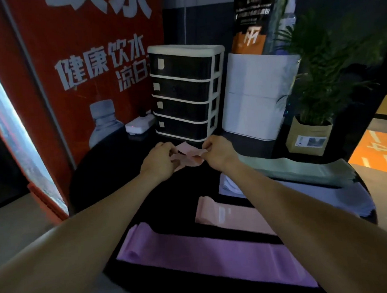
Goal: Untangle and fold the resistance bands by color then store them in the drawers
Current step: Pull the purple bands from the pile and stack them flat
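Left hand (158, 158) and right hand (218, 152) pinch a crumpled pink band (187, 158) — red poster (97, 68) reads "健康饮水".

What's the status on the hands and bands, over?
Left hand and right hand both pinch a crumpled pale pink band before the shut four-drawer cabinet. Purple band and pink band lie flat. Nothing blocking.

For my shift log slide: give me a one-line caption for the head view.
Both hands, left hand and right hand, pinch a pink resistance band before the closed drawer unit.
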{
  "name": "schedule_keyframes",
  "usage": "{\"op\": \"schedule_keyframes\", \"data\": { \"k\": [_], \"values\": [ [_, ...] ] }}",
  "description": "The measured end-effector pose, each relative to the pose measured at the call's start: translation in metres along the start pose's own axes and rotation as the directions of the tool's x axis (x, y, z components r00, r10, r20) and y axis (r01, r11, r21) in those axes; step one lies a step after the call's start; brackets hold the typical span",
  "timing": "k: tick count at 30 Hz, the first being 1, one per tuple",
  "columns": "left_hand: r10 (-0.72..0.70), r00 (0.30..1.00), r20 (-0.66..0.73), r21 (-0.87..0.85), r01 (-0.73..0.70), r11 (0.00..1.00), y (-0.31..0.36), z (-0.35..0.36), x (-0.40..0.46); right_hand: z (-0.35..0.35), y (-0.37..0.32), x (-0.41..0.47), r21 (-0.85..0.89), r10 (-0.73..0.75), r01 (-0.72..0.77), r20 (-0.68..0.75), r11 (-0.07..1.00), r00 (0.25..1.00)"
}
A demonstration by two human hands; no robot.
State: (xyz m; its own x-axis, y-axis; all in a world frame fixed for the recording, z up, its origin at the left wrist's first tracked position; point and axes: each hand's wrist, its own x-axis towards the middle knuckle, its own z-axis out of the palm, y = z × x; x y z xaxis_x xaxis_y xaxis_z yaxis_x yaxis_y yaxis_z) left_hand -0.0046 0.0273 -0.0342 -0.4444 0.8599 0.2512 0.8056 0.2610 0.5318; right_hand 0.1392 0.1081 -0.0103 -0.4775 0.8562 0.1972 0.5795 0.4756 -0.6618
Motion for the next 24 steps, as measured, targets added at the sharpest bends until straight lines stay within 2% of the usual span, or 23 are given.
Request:
{"op": "schedule_keyframes", "data": {
  "k": [5, 10, 15, 17, 21, 24],
  "values": [
    [-0.014, 0.995, 0.097, -0.004, 0.015, 1.0, -0.017, 0.01, 0.023, 0.023, 0.012, 0.04, -0.146, 0.012, 0.004, 0.107, 0.989, 0.994],
    [0.004, 0.996, 0.084, -0.021, -0.002, 1.0, -0.03, 0.017, 0.036, 0.035, 0.022, 0.06, -0.306, 0.037, 0.006, 0.137, 0.952, 0.99],
    [0.023, 0.998, 0.051, -0.071, -0.019, 0.997, -0.038, 0.017, 0.041, 0.042, 0.023, 0.068, -0.299, 0.023, 0.018, 0.133, 0.954, 0.991],
    [0.014, 0.999, 0.029, -0.144, -0.01, 0.989, -0.037, 0.01, 0.042, 0.037, 0.018, 0.071, -0.217, 0.028, -0.006, 0.099, 0.976, 0.995],
    [-0.02, 1.0, -0.004, -0.315, 0.017, 0.949, -0.027, -0.019, 0.04, 0.011, 0.002, 0.073, 0.089, 0.107, -0.111, 0.058, 0.99, 0.993],
    [-0.011, 1.0, 0.004, -0.344, 0.012, 0.939, -0.019, -0.043, 0.032, -0.007, -0.015, 0.063, 0.378, 0.241, -0.271, 0.124, 0.885, 0.962]
  ]
}}
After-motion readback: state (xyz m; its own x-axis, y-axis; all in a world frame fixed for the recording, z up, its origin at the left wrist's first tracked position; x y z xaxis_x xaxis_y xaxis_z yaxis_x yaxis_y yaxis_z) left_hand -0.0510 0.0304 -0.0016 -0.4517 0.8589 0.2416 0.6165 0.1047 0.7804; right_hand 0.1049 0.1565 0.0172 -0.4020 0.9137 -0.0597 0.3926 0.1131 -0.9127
